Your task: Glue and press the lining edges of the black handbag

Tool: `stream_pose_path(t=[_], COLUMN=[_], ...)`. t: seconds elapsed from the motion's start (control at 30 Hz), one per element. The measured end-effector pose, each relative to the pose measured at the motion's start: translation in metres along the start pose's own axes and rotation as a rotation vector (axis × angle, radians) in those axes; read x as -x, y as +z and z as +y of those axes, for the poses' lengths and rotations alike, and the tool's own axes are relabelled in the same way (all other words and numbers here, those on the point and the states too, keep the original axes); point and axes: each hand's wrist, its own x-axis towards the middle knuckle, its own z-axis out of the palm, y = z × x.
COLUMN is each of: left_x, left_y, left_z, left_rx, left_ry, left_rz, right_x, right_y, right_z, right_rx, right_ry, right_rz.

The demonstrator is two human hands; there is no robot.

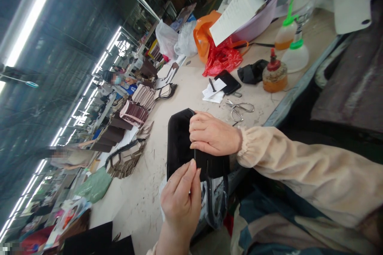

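A black handbag stands with its opening up at the table edge, its dark inside showing. A looped handle with clear plastic about it hangs on the near side. My right hand is closed over the bag's near rim, fingers curled over it toward the opening. Just beside it, my left hand pinches the same rim between thumb and fingertips. Whether anything small is between those fingertips I cannot make out. Metal scissors lie on the table a little beyond my right wrist.
Near the scissors are a black phone, white papers and a red-capped glue bottle. Green-topped squeeze bottles, a red plastic bag and a purple basin stand farther off. Stacked bag pieces line the far side. Other people work beyond.
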Motion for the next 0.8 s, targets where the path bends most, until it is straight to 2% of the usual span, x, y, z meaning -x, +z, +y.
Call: stream_pose_path(t=[0.43, 0.63, 0.8], left_x=[0.013, 0.002, -0.012], left_y=[-0.007, -0.006, 0.001], left_z=[0.000, -0.007, -0.011], left_rx=[-0.137, -0.230, -0.236], left_ry=[0.102, 0.192, 0.204], left_rz=[0.050, -0.006, -0.018], right_x=[0.000, -0.001, -0.001], right_y=[0.001, 0.001, 0.002], right_z=[0.001, 0.000, 0.001], right_rx=[-0.006, -0.005, 0.008], right_ry=[0.010, 0.018, 0.017], right_rz=[-0.011, -0.009, -0.010])
